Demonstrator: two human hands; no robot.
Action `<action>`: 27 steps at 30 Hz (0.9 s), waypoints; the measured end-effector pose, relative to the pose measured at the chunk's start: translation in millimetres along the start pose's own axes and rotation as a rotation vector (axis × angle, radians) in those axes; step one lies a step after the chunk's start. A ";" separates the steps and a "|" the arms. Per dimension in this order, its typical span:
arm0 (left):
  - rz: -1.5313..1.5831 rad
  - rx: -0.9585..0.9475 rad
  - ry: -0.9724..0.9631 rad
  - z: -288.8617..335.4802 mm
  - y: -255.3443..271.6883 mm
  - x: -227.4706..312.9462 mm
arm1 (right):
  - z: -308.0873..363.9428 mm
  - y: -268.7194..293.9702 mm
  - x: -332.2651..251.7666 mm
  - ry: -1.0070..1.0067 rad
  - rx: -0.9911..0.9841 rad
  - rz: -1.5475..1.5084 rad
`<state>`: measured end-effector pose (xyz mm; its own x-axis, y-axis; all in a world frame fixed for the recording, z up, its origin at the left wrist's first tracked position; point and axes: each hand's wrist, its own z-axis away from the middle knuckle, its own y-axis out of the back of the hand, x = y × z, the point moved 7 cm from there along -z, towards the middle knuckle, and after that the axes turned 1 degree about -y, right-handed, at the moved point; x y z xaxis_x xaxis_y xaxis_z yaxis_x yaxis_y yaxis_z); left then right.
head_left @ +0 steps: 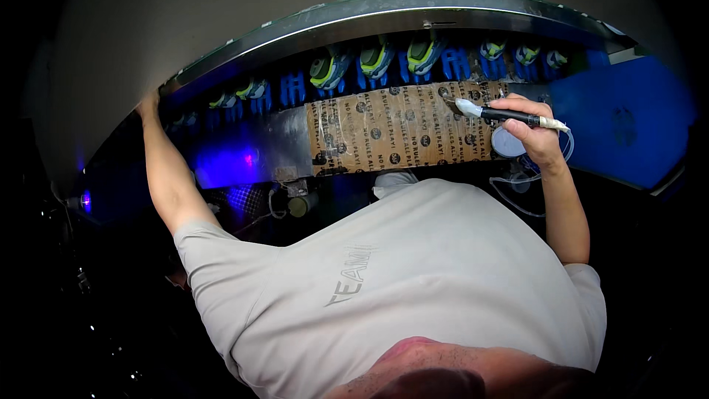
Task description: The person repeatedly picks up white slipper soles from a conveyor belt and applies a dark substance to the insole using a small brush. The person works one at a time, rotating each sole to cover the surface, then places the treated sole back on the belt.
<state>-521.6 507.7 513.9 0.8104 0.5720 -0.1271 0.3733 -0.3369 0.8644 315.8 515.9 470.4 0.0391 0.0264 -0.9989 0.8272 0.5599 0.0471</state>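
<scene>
The right hand [543,137] is closed around a slim black brush [506,114], whose pale tip touches a brown cardboard panel [402,133] wrapped in glossy tape. The left hand [150,106] grips the curved metal rim [295,29], near the blue rubbery shapes [377,63]

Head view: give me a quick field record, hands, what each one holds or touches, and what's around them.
left hand: raised, resting on the curved metal edge; grip cannot be told
right hand: closed around a black pen-like tool
tool tip: white, pointing left, at the brown taped cardboard panel
tubing: thin clear tube loops from the tool's rear end
above panel: row of blue and yellow-green items
left of panel: blue-violet glow
</scene>
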 end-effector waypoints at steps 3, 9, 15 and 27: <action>0.377 -0.058 0.098 43.1 31.0 44.8 | 6.1 -4.5 7.2 -0.018 0.079 -0.279; 0.718 0.108 0.299 112.0 75.4 71.6 | 3.3 -14.2 22.8 -0.064 0.116 -0.639; 2.270 0.238 0.540 219.1 105.6 160.5 | 19.7 -6.2 15.0 -0.053 0.118 -0.747; 2.524 -1.077 0.615 381.4 139.4 432.5 | -9.3 -84.3 34.9 -0.183 0.112 -0.522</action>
<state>53.1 422.8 393.9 -0.8222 0.1320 0.5536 -0.5689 -0.1648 -0.8057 242.2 477.3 431.6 -0.3027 -0.3804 -0.8739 0.8168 0.3690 -0.4435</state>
